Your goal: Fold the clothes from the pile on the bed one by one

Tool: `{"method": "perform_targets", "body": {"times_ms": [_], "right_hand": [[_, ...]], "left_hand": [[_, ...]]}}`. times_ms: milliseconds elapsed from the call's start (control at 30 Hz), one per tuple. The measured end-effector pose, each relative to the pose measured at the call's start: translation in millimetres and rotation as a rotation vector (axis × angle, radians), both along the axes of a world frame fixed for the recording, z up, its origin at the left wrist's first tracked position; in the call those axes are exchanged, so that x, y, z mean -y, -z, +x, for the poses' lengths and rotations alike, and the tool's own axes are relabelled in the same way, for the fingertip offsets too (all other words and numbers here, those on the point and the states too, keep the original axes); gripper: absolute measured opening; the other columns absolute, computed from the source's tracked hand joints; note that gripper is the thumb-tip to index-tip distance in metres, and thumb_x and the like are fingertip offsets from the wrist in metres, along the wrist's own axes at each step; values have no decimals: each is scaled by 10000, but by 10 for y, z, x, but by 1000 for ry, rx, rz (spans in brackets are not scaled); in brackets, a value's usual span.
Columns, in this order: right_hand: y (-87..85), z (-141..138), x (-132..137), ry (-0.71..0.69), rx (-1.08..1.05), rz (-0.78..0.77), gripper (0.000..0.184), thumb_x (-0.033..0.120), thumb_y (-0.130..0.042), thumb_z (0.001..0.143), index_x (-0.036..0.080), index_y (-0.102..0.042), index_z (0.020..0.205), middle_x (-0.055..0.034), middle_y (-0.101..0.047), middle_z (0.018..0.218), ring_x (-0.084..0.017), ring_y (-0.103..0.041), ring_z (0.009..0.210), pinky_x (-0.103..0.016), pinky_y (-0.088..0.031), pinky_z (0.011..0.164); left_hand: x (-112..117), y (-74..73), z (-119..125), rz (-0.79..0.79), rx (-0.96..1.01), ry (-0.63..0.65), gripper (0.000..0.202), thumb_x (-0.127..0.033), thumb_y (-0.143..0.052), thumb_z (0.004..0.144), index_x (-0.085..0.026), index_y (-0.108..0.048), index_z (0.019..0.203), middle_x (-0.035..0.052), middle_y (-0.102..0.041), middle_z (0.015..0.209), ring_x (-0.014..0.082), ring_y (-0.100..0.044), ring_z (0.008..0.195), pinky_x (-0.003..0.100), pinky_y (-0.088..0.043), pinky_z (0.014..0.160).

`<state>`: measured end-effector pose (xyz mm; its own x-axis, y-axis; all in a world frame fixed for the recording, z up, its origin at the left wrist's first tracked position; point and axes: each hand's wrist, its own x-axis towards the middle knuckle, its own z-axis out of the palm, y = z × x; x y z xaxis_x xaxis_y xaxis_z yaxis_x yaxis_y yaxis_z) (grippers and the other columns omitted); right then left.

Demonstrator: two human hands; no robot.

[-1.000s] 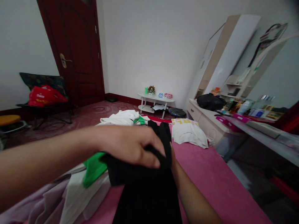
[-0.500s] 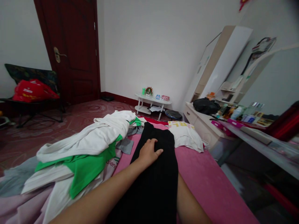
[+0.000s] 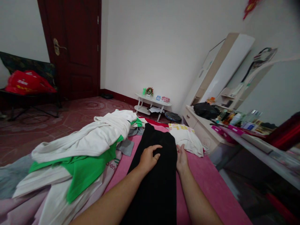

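A long black garment (image 3: pixel 161 181), which looks like trousers folded lengthwise, lies flat on the pink bed cover (image 3: pixel 199 178). My left hand (image 3: pixel 149 160) rests on its upper half, fingers loosely curved with the thumb apart, gripping nothing visible. Beside the garment's right edge is my right hand (image 3: pixel 182 158), turned on its side with fingers apart; whether it touches the cloth I cannot tell. A white garment with yellow lettering (image 3: pixel 187 139) lies just beyond the right hand. Left of the black garment is a heap of clothes, with white cloth (image 3: pixel 82 136) over green cloth (image 3: pixel 86 175).
A dressing table (image 3: pixel 201 125) with a black bag (image 3: pixel 206 110) and bottles stands at the right, near a glass-topped surface (image 3: pixel 262 154). A small white table (image 3: pixel 152 100) is by the far wall. On the left, a chair holds a red bag (image 3: pixel 29 82).
My right hand has come into view and up along the black garment's right edge. My left hand has moved slightly down on the cloth. The view has shifted slightly.
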<state>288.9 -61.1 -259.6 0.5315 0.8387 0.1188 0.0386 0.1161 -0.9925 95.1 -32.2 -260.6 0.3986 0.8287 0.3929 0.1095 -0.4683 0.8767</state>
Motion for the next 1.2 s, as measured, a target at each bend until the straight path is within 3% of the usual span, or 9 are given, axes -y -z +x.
{"method": "perform_targets", "body": {"times_ms": [133,233,300,367,467,600,700,900,1200], "right_hand": [[-384,60,-251,59,41,14,435,304,-704,594,222,-695,1021,-43,-710,1016,-263,-636,992,-411,-506,883],[-694,85,-571,37,106,63,482,255,-662,584,234,-699,1065,-15,-700,1074,-225,-631,1005,-356,-485,917],[-779,88,-801,27,143,71,495,247,-640,600,233,-693,1091,-13,-705,1055,-218,-641,975,-347,-499,889],[-721,80,-994,30,175,58,480,233,-619,610,224,-696,1084,-20,-710,1032,-222,-644,965,-356,-510,872],[-408,58,-1171,49,221,15,468,190,-607,599,212,-699,1057,-40,-684,1108,-237,-618,1042,-388,-490,920],[73,66,-1247,33,294,-55,534,130,-601,591,172,-656,1120,-99,-575,1293,-262,-575,1134,-434,-444,980],[218,97,-1240,-10,374,-78,549,133,-576,639,186,-617,1184,-91,-529,1345,-244,-549,1177,-432,-415,1012],[161,56,-892,-128,585,-97,396,199,-571,731,211,-676,1113,-63,-489,1392,-227,-394,1322,-403,-229,1137],[185,-196,421,-231,731,-102,427,346,-485,856,268,-581,1265,-35,-474,1411,-210,-370,1338,-435,-208,1144]], "left_hand": [[-72,-37,5,-76,219,99,244,-134,-590,747,-228,-740,915,26,-690,946,175,-610,883,288,-446,826],[-176,-79,-24,-151,403,24,187,-164,-624,740,-189,-732,890,41,-678,969,172,-607,863,276,-452,789],[-254,-73,-57,-209,418,-28,215,-176,-636,738,-188,-716,937,37,-676,952,158,-599,793,270,-456,733],[-320,-42,-92,-217,332,-79,236,-146,-638,729,-198,-713,947,27,-675,937,147,-583,754,270,-453,714],[-371,10,-124,-147,125,-188,257,-59,-647,681,-199,-727,882,34,-661,959,153,-571,801,279,-449,745],[-373,45,-117,-77,-35,-245,220,-54,-645,695,-188,-725,850,46,-649,932,165,-579,852,289,-464,784],[-375,54,-108,-47,-81,-248,195,-84,-634,727,-199,-725,857,35,-653,903,160,-588,839,292,-473,797],[-380,51,-151,-52,-88,-205,176,-122,-628,748,-181,-730,878,39,-675,868,163,-597,783,297,-483,777],[-360,-8,-271,-123,-84,70,220,-279,-636,779,-167,-724,947,44,-712,997,180,-629,933,272,-465,863]]}}
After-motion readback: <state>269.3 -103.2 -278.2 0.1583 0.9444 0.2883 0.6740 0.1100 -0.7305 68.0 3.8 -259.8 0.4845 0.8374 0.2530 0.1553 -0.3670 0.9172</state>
